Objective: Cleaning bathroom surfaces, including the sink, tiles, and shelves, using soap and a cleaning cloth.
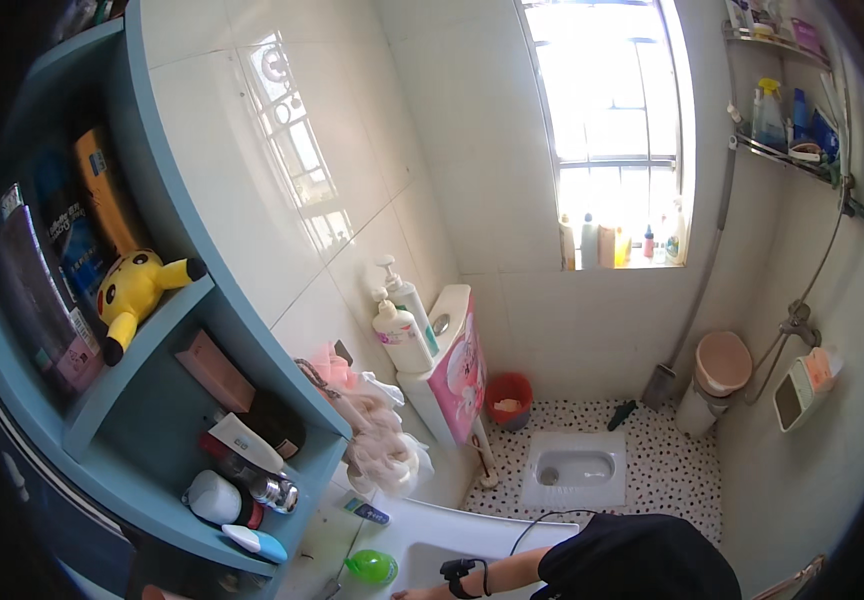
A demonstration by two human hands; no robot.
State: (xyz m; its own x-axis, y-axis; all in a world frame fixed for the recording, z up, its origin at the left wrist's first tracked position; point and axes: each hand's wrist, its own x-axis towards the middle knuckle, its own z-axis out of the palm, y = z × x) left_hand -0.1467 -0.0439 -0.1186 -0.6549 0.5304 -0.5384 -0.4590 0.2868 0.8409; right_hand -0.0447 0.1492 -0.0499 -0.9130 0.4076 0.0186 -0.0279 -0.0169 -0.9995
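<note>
My right hand shows only in part at the bottom edge, over the white washbasin. Its fingers are cut off, so whether it holds anything is hidden. A black strap with a small device sits on that wrist, and a cable runs from it. Left of the hand lies a green translucent bottle on the basin's rim. A blue and white tube rests farther back on the rim. My left hand is out of view.
Blue shelves at left hold a yellow plush toy, boxes and toiletries. Bath puffs hang beside them. Pump bottles stand on the toilet cistern. Beyond are a squat toilet, a red bucket and a lidded bin.
</note>
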